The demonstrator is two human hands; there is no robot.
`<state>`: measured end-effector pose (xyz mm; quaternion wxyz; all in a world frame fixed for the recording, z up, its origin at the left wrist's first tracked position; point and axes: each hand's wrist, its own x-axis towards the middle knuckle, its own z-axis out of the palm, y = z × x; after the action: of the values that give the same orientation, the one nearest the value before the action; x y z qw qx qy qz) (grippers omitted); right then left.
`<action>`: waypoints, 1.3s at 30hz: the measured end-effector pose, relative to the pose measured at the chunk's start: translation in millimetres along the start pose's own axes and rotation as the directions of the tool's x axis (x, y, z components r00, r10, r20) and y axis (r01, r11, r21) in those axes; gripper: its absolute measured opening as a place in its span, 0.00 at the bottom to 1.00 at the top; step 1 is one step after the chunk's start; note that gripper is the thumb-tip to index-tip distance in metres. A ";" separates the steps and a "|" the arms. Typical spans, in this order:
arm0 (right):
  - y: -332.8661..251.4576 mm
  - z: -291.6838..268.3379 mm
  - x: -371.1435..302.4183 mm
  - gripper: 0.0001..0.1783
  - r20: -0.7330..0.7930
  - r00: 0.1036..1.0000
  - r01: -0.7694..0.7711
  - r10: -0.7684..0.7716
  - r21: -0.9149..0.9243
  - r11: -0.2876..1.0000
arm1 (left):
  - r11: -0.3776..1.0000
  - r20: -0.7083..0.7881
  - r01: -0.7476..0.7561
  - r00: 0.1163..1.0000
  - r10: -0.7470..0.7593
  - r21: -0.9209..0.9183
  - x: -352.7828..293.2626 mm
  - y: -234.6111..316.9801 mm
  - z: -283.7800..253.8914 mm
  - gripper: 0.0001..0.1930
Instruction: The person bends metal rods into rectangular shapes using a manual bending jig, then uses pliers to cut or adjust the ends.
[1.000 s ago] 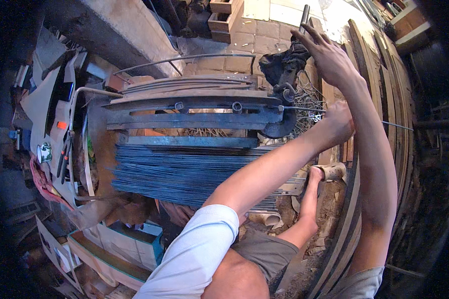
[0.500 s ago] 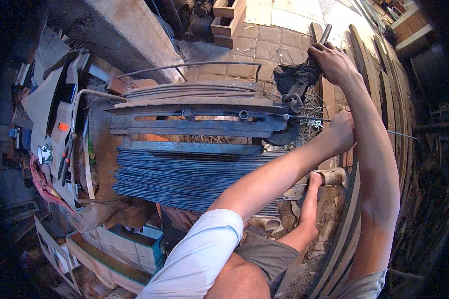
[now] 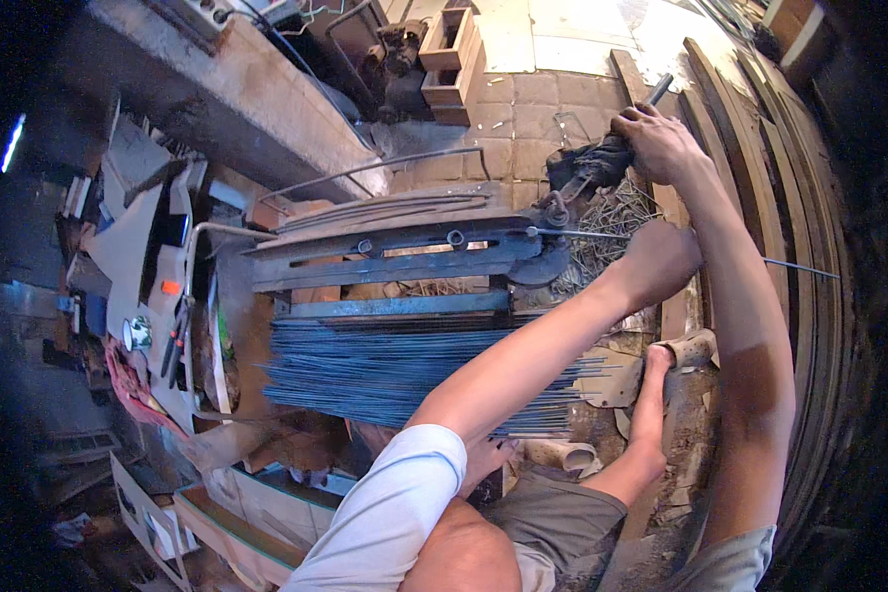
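My right hand is closed around the upper part of a lever handle wrapped in dark material, with a bare pipe-like end above the fist. Below it, my left hand grips a thin metal rod. One end of the rod meets the head of a dark steel bending jig; the other sticks out beyond my right forearm. A round bolt-like piece at the jig's head sits by the rod's end. The finger pads of both hands are turned away from view.
Beside the jig lies a thick bundle of thin blue-grey rods. Short metal scraps litter the floor under the lever. Long timber beams run along the right. Wooden boxes stand behind; a tan clog on a foot is near.
The lever handle has swung a little to the right with my right hand on it. My left hand keeps its hold on the rod. The view has shifted slightly.
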<state>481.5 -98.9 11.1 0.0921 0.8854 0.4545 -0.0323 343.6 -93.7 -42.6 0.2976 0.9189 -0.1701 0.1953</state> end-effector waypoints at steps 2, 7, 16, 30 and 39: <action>-2.6 -3.2 -7.4 0.23 0.013 1.000 -0.020 0.019 0.034 0.999 | 0.999 0.084 0.020 0.996 -0.022 0.028 -1.7 2.5 -6.5 0.05; 1.9 1.3 -8.5 0.21 -0.011 0.999 -0.052 0.052 0.007 0.999 | 0.999 0.126 0.012 0.992 -0.019 0.053 2.1 6.5 -13.9 0.05; 1.6 -0.7 12.5 0.17 0.026 0.999 -0.026 0.025 0.039 0.999 | 0.995 0.089 0.088 0.993 -0.084 -0.048 5.8 -2.2 -11.2 0.08; 3.8 0.4 21.5 0.16 0.038 0.998 -0.047 0.044 0.070 0.996 | 0.982 -0.033 0.086 0.995 -0.093 -0.169 11.9 1.1 -7.3 0.09; 2.2 1.6 9.5 0.16 0.054 0.997 -0.063 0.059 0.075 0.995 | 1.000 0.044 0.028 0.999 -0.028 0.001 5.1 3.7 -13.9 0.05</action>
<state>488.8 -92.9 8.5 0.0707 0.9007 0.4229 -0.0696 342.9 -89.0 -28.0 0.2962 0.9253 -0.1639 0.1710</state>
